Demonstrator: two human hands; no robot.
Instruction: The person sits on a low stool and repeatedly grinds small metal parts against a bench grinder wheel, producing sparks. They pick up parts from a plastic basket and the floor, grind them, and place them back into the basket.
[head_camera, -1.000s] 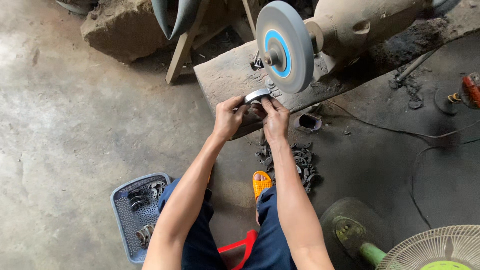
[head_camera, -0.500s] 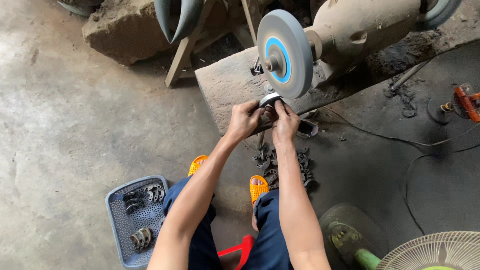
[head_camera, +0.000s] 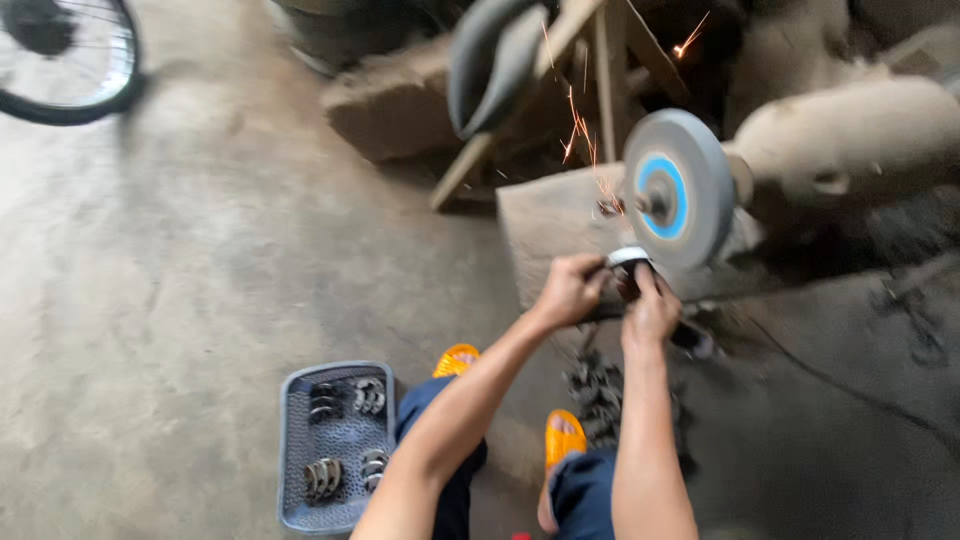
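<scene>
both hands are closing together on one small metal ring piece (head_camera: 628, 258), a pale curved part that is showing only along its top edge between the fingers. the left hand (head_camera: 568, 291) is curling tight around the piece's left side, fingers wrapped with no gap showing. the right hand (head_camera: 651, 308) is pinching it from the right and below, thumb and fingers pressed in close; motion blur is hiding exactly how the fingertips are lying. the piece is sitting just under the lower rim of the grey grinding wheel (head_camera: 682, 187) with its blue centre disc, and it is touching or all but touching that rim; the blur is not letting me tell which. orange sparks (head_camera: 583, 130) are flying up and to the left from above the hands.

straight behind the hands a dusty block (head_camera: 545, 215) is carrying the grinder, and the grinder's pale motor body (head_camera: 850, 130) is stretching off to the right of the wheel. below the right forearm a dark heap of small metal parts (head_camera: 598, 395) is lying on the floor. further down and left of the left elbow a grey plastic basket (head_camera: 292, 455) is holding a few curved metal pieces (head_camera: 325, 478). two orange sandals (head_camera: 562, 438) are showing beside the knees. far up and left, a bicycle wheel (head_camera: 75, 60) is standing on the concrete floor (head_camera: 180, 260).
</scene>
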